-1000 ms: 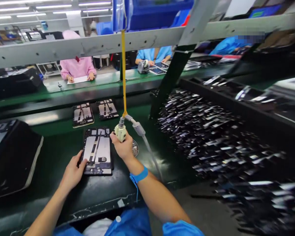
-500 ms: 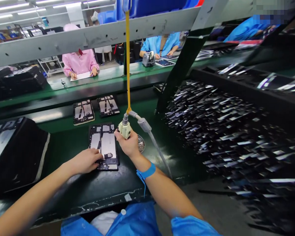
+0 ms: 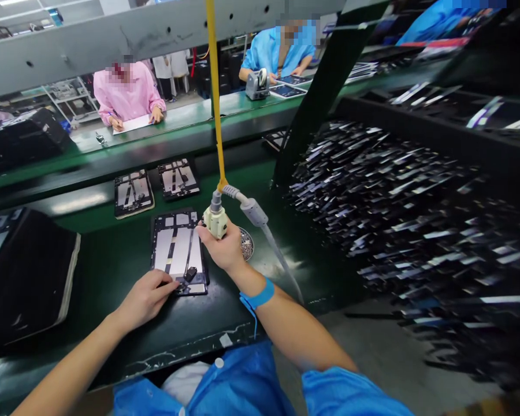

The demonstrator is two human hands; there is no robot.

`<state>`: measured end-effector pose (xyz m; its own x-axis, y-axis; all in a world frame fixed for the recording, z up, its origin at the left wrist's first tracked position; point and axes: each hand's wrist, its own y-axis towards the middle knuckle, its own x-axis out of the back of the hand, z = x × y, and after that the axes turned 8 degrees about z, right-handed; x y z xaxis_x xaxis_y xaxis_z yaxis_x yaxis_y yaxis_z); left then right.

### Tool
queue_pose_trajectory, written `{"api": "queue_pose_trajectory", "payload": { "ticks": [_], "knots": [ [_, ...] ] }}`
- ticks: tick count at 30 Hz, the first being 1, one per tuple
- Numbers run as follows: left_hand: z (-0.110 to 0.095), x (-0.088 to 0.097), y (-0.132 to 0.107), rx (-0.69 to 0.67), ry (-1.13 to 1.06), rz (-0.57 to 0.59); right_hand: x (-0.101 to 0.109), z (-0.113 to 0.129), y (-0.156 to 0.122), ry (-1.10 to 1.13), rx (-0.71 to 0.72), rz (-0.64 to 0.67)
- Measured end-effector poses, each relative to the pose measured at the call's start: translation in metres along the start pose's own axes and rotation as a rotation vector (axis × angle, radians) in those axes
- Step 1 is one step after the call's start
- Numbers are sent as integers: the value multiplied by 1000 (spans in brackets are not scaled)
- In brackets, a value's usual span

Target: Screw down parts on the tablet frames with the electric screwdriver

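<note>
An opened tablet (image 3: 161, 254) lies on the green bench in front of me, its pale inner plates and dark ribbon strips showing. My right hand (image 3: 225, 245) is closed around a cream electric screwdriver (image 3: 215, 222), held upright over the tablet's right side; its tip is hidden behind the hand. A yellow strap (image 3: 217, 104) and a grey cable (image 3: 255, 212) join at its top. At the tablet's lower left edge, my left hand (image 3: 145, 297) has thumb and fingers pinched on something too small to name. Close by these fingertips sits a small black part (image 3: 191, 274).
A round dish of screws (image 3: 247, 245) stands right of my right hand. Two more opened tablets (image 3: 134, 193) lie farther back. A dark stack (image 3: 30, 277) is at left, a dense rack of dark panels (image 3: 372, 190) at right. Co-workers (image 3: 130, 95) sit across the bench.
My view has tipped downward slightly. The left hand has drawn back to the tablet's lower edge, and its fingers are now pinched. The black part and a ribbon strip lie at a different angle.
</note>
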<state>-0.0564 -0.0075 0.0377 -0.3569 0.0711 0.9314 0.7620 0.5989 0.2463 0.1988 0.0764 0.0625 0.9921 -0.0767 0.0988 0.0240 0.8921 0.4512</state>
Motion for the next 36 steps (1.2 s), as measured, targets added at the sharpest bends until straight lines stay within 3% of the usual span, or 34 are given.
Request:
{"api": "queue_pose_trajectory", "payload": {
  "ticks": [5,16,36],
  "knots": [
    [-2,1,-7,-34,133,-28,2,1,1,-11,5,-6],
    [-16,0,-7,60,123,49,1,1,-2,8,-27,7],
    [-12,-27,-9,90,41,-121,1,2,-4,11,-26,6]
  ]
}}
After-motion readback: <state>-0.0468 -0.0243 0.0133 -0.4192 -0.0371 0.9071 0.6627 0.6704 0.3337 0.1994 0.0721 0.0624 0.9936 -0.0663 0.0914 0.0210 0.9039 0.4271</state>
